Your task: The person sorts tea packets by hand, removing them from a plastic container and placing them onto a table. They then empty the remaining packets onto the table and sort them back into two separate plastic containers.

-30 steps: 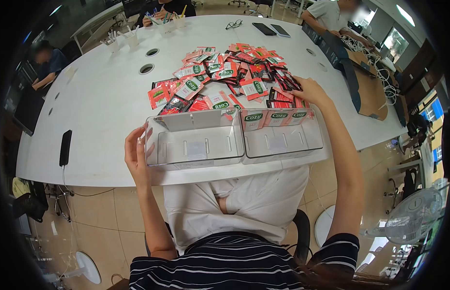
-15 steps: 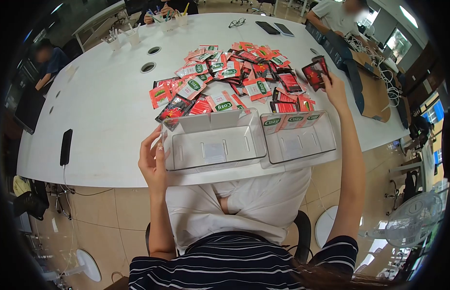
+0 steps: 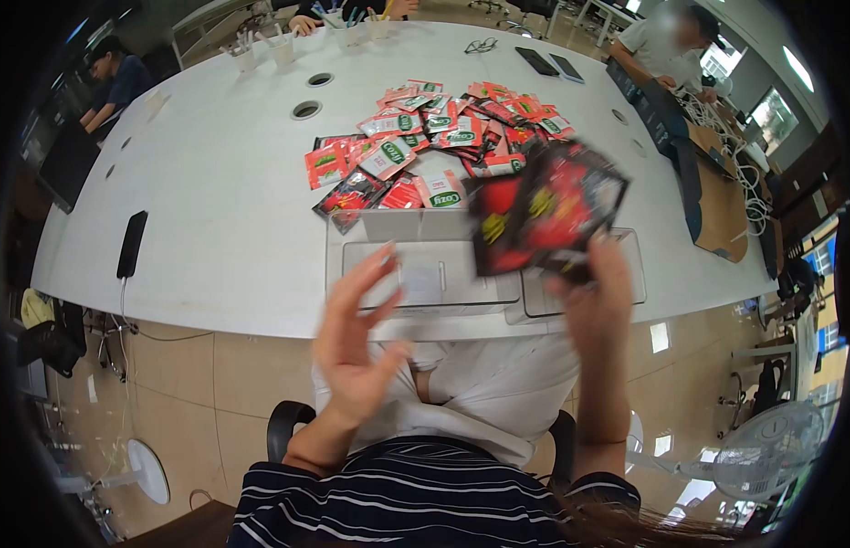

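My right hand (image 3: 597, 306) is closed on black and red packets (image 3: 553, 205), blurred by motion and raised over the two clear trays. My left hand (image 3: 356, 338) has its fingers spread and holds nothing, in front of the left clear tray (image 3: 425, 297). The right clear tray (image 3: 637, 274) is partly hidden behind the packets and my right hand. Behind the trays lies a loose pile of red, white and black packets (image 3: 386, 157), some marked "Cozy".
A white table (image 3: 215, 210) holds a phone on a cable (image 3: 132, 245), two more phones (image 3: 536, 61), glasses (image 3: 481, 45) and cups of pens (image 3: 281, 48). Cardboard boxes (image 3: 717, 205) and white cables stand at right. Other people sit around the table.
My right hand has brought the packets from the right of the pile to above the trays, nearer the camera. My left hand has left the left tray's side and opened in front of it.
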